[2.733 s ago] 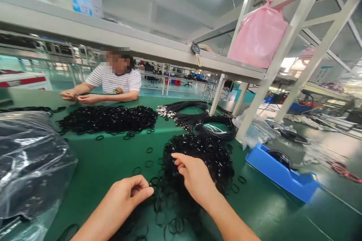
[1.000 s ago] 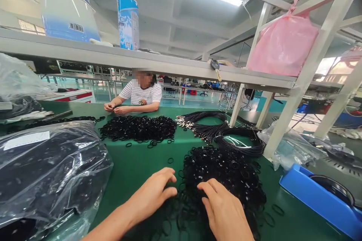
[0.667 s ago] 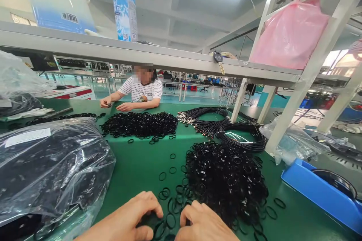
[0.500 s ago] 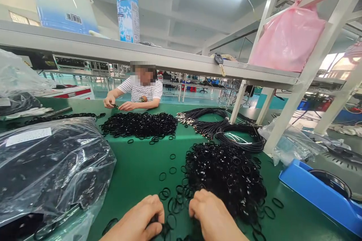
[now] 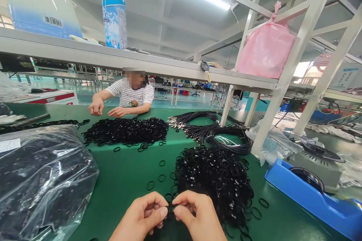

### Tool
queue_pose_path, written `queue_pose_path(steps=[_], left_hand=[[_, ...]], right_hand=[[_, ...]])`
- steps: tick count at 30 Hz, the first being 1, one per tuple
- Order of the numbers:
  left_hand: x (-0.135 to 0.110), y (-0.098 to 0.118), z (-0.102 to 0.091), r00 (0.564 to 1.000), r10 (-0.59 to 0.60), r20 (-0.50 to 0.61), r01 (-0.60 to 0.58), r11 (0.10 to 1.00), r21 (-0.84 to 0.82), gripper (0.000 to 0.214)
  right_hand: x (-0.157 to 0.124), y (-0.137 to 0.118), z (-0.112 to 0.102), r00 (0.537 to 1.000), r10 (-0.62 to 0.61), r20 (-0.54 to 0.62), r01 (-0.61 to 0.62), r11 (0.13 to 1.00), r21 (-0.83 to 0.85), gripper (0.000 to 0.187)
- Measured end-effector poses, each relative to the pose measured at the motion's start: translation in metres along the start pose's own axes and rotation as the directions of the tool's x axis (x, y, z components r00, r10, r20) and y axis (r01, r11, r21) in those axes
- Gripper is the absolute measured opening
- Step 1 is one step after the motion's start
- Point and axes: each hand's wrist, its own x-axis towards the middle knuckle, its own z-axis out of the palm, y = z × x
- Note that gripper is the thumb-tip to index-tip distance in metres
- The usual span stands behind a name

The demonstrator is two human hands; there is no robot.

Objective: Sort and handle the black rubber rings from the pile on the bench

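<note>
My left hand [image 5: 145, 212] and my right hand [image 5: 195, 211] are close together over the green table, thumb and forefinger of each pinched. A small black ring [image 5: 170, 208] shows between the fingertips, partly covered by them. Just beyond and to the right of my right hand lies a large heap of thin black rings [image 5: 215, 180]. A few loose rings [image 5: 161, 178] are scattered to the left of the heap.
Across the table a co-worker [image 5: 135, 94] sits behind another pile of black rings [image 5: 127, 131]. Coiled black cables [image 5: 229, 139] lie by the shelf post. A clear bag of black items [image 5: 48, 180] is at left, a blue tape dispenser [image 5: 311, 203] at right. A shelf [image 5: 158, 64] crosses above.
My hands have come nearer each other, fingertips now meeting around a black ring above the table. The view has shifted a little to the right. The co-worker's hands have moved apart.
</note>
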Motion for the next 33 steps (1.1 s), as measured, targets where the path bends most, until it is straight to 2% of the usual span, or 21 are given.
queue_pose_path(steps=[3,8,11,14,17,21,24,28,31,33], left_hand=[[0.005,-0.001,0.001,0.999,0.009,-0.045,-0.008,1.0,0.015,0.033],[0.012,0.003,0.003,0.983,0.115,-0.145,-0.094,0.986,0.141,0.026],[0.014,0.008,0.005,0.987,0.114,-0.116,-0.097,0.985,0.14,0.025],[0.015,0.011,0.007,0.993,0.1,-0.065,-0.094,0.992,0.089,0.026],[0.013,0.009,0.008,0.997,0.079,-0.013,-0.078,0.996,0.041,0.03],[0.01,0.005,0.005,0.997,0.04,-0.06,-0.038,0.999,0.034,0.035],[0.009,0.005,0.002,0.994,0.043,-0.1,-0.039,0.999,0.038,0.034],[0.007,0.008,0.001,0.998,0.027,-0.061,-0.02,0.994,0.106,0.028],[0.004,0.011,-0.001,0.992,0.07,-0.106,-0.043,0.972,0.233,0.031],[0.003,0.013,-0.005,0.986,0.103,-0.129,-0.058,0.948,0.313,0.03]], right_hand=[[0.004,0.007,-0.003,1.0,0.018,-0.024,-0.017,1.0,0.022,0.017],[0.005,0.013,-0.006,1.0,-0.002,-0.017,0.001,0.997,-0.071,0.019],[0.002,0.019,-0.004,1.0,0.007,-0.03,-0.009,0.998,-0.066,0.029],[0.001,0.02,-0.002,1.0,-0.017,-0.003,0.017,1.0,0.016,0.038],[0.002,0.012,-0.003,1.0,0.004,0.028,-0.005,0.999,0.033,0.028],[0.004,-0.004,-0.015,0.999,0.054,0.006,-0.053,0.991,-0.121,0.01],[0.004,-0.008,-0.023,0.997,-0.051,-0.062,0.03,0.954,-0.297,0.016],[0.001,-0.007,-0.028,0.974,-0.211,-0.084,0.143,0.858,-0.494,0.019],[-0.004,-0.012,-0.033,0.97,-0.24,-0.029,0.189,0.826,-0.53,0.025],[-0.008,-0.019,-0.038,0.971,-0.218,0.098,0.236,0.815,-0.53,0.024]])
